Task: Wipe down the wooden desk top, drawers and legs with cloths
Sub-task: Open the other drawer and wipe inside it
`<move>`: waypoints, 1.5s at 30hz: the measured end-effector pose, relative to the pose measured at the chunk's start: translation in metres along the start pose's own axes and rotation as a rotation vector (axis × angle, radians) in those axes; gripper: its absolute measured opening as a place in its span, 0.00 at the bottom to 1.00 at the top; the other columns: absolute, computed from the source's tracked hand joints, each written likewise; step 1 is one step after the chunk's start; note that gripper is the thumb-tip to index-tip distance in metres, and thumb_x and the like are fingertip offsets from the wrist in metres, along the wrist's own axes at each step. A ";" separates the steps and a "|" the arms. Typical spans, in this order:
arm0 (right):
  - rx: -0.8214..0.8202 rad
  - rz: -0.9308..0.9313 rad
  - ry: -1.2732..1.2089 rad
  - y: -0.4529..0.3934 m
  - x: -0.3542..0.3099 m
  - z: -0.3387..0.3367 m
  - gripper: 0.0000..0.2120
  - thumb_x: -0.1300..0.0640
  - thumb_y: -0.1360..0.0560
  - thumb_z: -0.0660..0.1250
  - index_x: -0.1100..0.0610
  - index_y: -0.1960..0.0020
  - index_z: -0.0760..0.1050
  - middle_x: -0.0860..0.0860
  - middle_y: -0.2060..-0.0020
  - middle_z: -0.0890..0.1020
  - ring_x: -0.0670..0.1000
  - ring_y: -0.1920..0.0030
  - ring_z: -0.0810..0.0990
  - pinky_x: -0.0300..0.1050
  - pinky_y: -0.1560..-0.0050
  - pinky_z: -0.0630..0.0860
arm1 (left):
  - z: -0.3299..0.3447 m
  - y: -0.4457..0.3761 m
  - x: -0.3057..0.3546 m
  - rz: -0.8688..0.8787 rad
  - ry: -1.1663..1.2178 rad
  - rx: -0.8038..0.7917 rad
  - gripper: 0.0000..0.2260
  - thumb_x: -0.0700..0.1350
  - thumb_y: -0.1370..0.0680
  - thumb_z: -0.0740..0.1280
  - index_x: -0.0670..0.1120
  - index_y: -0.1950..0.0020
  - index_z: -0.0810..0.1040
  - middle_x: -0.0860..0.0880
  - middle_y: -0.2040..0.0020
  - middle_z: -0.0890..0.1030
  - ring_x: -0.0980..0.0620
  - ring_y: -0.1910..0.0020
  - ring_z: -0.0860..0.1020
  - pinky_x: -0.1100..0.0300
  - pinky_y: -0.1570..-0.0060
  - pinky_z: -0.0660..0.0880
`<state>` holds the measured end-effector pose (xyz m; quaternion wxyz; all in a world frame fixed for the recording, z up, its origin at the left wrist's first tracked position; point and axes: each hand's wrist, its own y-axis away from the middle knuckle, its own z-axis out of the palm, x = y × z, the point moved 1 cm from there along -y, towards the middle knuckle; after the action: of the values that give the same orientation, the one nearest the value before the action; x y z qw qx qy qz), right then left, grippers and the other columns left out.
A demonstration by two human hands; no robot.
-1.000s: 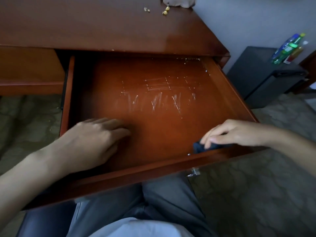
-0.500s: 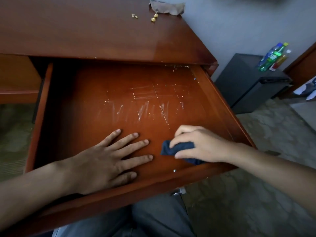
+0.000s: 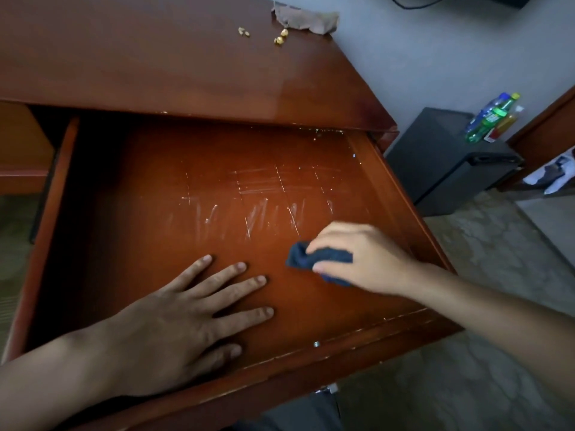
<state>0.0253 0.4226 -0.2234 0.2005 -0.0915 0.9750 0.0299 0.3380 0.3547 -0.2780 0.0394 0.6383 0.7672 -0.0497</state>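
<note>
1. Head view: dark blue cloth [image 3: 314,258] bunched under right hand [image 3: 357,259], pinched between curled fingers above and thumb below, pressed on floor of open drawer [image 3: 155,188], near its front rail.
2. Left hand [image 3: 174,331] flat on drawer floor just beside cloth, fingers straight and spread, holding nothing.
3. Most of cloth hidden beneath right palm; pale scratch marks [image 3: 267,213] beyond fingers.
4. Desk top [image 3: 155,63] cut off at left edge; small bits [image 3: 280,37] there too tiny to identify.

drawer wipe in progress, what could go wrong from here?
1. The left hand presses flat on the pulled-out drawer; leaning on it could strain or tip the drawer.
2. The dark blue cloth in the right hand is bunched small, so white streaks further back may be missed.
</note>
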 end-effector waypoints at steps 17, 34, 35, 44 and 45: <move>0.044 -0.078 0.048 0.015 0.005 0.019 0.13 0.49 0.20 0.68 0.51 0.39 0.83 0.44 0.47 0.80 0.48 0.58 0.81 0.42 0.57 0.77 | 0.001 0.000 0.000 -0.011 0.030 -0.046 0.27 0.64 0.15 0.51 0.60 0.16 0.56 0.49 0.16 0.58 0.42 0.19 0.60 0.41 0.29 0.56; -0.334 0.341 -0.109 0.049 0.035 -0.022 0.28 0.58 0.23 0.73 0.42 0.26 0.71 0.37 0.38 0.70 0.42 0.39 0.75 0.40 0.40 0.74 | -0.011 -0.036 0.003 0.075 0.068 -0.140 0.25 0.59 0.15 0.52 0.58 0.17 0.60 0.48 0.17 0.61 0.43 0.18 0.58 0.40 0.24 0.54; -0.344 0.363 -0.050 0.059 0.043 -0.031 0.27 0.58 0.24 0.76 0.43 0.29 0.76 0.39 0.42 0.75 0.42 0.43 0.77 0.41 0.43 0.74 | -0.014 -0.046 0.006 0.106 0.092 -0.134 0.25 0.58 0.14 0.50 0.59 0.17 0.57 0.50 0.16 0.57 0.45 0.17 0.53 0.41 0.20 0.49; -0.418 0.461 -0.019 0.071 0.024 -0.039 0.12 0.59 0.27 0.76 0.46 0.47 0.85 0.44 0.57 0.85 0.43 0.56 0.82 0.51 0.51 0.80 | -0.002 -0.084 0.021 0.152 0.290 -0.202 0.26 0.64 0.15 0.39 0.63 0.19 0.32 0.60 0.21 0.27 0.59 0.25 0.22 0.48 0.26 0.24; -0.428 0.426 -0.071 0.062 0.012 -0.033 0.12 0.59 0.27 0.76 0.46 0.46 0.85 0.43 0.56 0.84 0.43 0.55 0.82 0.50 0.51 0.79 | -0.003 -0.082 0.020 0.143 0.293 -0.189 0.28 0.65 0.15 0.40 0.60 0.18 0.33 0.59 0.20 0.28 0.60 0.24 0.23 0.49 0.25 0.24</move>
<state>-0.0103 0.4786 -0.1970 0.2000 0.0760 0.9361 0.2791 0.2535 0.3601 -0.2757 -0.0096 0.6851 0.7186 0.1189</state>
